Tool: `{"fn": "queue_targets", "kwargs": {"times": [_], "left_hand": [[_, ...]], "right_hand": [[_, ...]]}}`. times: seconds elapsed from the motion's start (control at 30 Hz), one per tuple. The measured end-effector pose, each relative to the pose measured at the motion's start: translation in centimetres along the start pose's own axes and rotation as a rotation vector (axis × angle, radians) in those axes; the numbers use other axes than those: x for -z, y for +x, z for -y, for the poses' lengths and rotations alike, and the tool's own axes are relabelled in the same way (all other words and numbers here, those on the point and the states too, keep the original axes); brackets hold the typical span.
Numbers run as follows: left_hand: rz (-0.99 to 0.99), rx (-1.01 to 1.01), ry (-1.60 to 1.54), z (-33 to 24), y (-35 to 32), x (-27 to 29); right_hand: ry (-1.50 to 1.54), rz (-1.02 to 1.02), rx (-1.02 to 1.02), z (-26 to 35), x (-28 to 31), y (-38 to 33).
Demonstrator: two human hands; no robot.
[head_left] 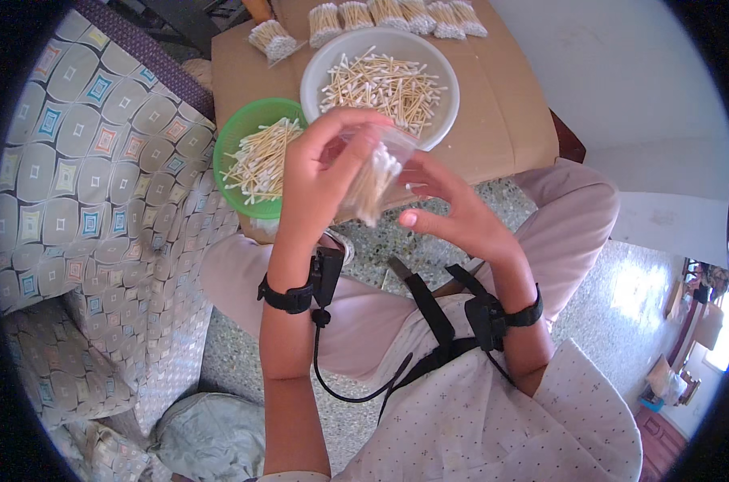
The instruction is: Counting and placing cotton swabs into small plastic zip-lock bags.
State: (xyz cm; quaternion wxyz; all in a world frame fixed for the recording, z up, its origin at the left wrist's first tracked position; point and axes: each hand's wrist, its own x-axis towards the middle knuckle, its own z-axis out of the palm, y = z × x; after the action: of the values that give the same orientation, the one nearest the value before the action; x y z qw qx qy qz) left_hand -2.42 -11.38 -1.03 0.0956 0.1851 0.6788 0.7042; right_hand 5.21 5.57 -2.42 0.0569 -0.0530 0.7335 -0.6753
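Pinched at its top edge in my left hand (320, 173) is a small clear plastic bag (378, 173) of cotton swabs, slightly blurred. Beside the bag's right side, my right hand (461, 217) is open, thumb and fingers apart. Whether its fingertips touch the plastic I cannot tell. Just beyond the bag stands a white bowl (453, 88) with many loose wooden-stemmed cotton swabs (389, 84). To its left, a green basket (229, 145) holds more loose swabs (260, 161), partly hidden behind my left hand and forearm.
Both containers stand on a brown board-like surface (501, 120). Several filled swab bags (387, 14) line its far edge, with one more bag (273, 40) at the far left. Patterned fabric (99, 177) hangs on the left; a pale wall (622, 88) rises on the right.
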Motion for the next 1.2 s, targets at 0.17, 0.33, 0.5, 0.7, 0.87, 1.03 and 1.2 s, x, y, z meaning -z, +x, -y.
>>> {"fn": "queue_targets", "kwargs": {"times": [0.17, 0.33, 0.5, 0.7, 0.87, 1.03, 1.2], "left_hand": [[0.027, 0.005, -0.033, 0.6, 0.1, -1.3], [-0.169, -0.068, -0.227, 0.2, 0.4, -1.5], [0.1, -0.073, 0.263, 0.9, 0.2, -0.8], [0.009, -0.229, 0.45, 1.4, 0.1, -1.4], [0.052, -0.235, 0.451, 1.5, 0.1, -1.5], [0.052, -0.154, 0.372, 1.7, -0.2, -1.8], [0.081, -0.145, 0.387, 2.3, -0.4, -2.6]], "right_hand": [[0.297, -0.115, -0.104, -0.2, -2.3, 0.3], [0.335, -0.227, -0.217, -0.6, -1.9, 0.6], [0.483, -0.367, -0.144, -0.5, -1.5, 0.7], [0.441, -0.387, -0.087, -1.1, -1.8, 0.5], [0.378, -0.417, -0.133, -1.6, -1.4, 0.4], [0.309, -0.49, -0.088, -0.8, -2.5, 0.7], [0.354, -0.607, -0.039, -1.1, -3.0, 0.6]]}}
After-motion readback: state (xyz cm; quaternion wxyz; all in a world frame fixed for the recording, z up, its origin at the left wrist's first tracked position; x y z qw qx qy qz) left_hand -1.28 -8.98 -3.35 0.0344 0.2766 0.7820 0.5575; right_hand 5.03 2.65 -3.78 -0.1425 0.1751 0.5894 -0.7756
